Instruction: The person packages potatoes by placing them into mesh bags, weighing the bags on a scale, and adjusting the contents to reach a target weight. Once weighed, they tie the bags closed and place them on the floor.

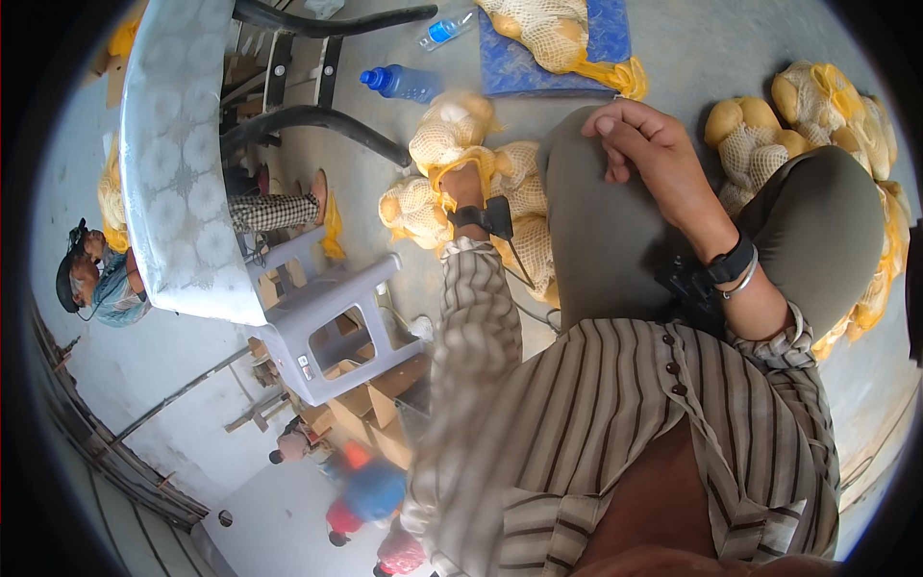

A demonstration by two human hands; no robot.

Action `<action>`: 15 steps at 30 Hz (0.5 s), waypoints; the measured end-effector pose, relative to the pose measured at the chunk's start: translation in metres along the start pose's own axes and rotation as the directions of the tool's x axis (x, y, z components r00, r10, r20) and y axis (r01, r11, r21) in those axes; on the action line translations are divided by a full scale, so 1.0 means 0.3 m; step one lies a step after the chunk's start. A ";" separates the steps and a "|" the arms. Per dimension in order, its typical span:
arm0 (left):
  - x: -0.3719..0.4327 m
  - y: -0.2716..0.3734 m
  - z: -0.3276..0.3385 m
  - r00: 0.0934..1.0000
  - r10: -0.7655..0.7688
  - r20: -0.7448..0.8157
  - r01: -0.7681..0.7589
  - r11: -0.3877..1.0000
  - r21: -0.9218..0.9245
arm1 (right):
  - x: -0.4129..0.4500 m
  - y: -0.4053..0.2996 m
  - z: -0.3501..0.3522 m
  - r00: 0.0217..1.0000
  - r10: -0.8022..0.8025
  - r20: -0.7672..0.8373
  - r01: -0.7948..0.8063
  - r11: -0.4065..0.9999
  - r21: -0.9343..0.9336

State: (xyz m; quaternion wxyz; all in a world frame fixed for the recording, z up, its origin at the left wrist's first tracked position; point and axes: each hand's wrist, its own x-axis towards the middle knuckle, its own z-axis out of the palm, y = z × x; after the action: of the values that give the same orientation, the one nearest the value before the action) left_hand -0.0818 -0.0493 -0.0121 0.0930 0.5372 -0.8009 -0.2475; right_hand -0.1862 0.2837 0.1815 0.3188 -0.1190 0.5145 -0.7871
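Note:
My left hand (pixel 461 186) reaches down among net bags of yellowish, rounded produce that look like potatoes. Its fingers are partly hidden in the yellow netting of one mesh bag (pixel 453 130), which is blurred. More filled mesh bags (pixel 523 241) lie beside it, against my left leg. Over my knee, my right hand (pixel 645 148) holds nothing, its fingers loosely curled and the thumb apart. Further filled mesh bags (pixel 757 137) lie on the floor to the right. At the top, another filled mesh bag (pixel 548 32) rests on a blue board or mat (pixel 505 72).
A blue bottle (pixel 407 83) and a clear plastic bottle (pixel 447 30) lie on the floor. To the left are curved black metal legs (pixel 324 130), a covered table (pixel 180 159), a grey plastic stool (pixel 339 324) and cardboard boxes (pixel 389 389). Several people are beyond.

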 end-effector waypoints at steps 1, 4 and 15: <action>0.010 -0.010 -0.013 1.000 -0.014 -0.021 0.014 1.000 0.028 | 0.000 -0.004 0.009 1.000 -0.003 0.007 0.002 1.000 0.007; -0.040 -0.008 0.000 0.990 -0.139 -0.016 0.140 0.989 0.057 | 0.000 0.007 -0.005 1.000 0.026 -0.017 -0.027 0.999 -0.020; 0.039 -0.094 -0.041 0.973 -0.160 0.164 0.223 0.826 -0.518 | 0.003 0.000 0.016 1.000 0.020 0.006 -0.019 0.999 -0.035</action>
State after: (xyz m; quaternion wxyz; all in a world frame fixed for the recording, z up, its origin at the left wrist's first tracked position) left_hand -0.0583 -0.0721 -0.0168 0.1676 0.5530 -0.6464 -0.4982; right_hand -0.1843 0.2796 0.1837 0.3260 -0.1223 0.5284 -0.7743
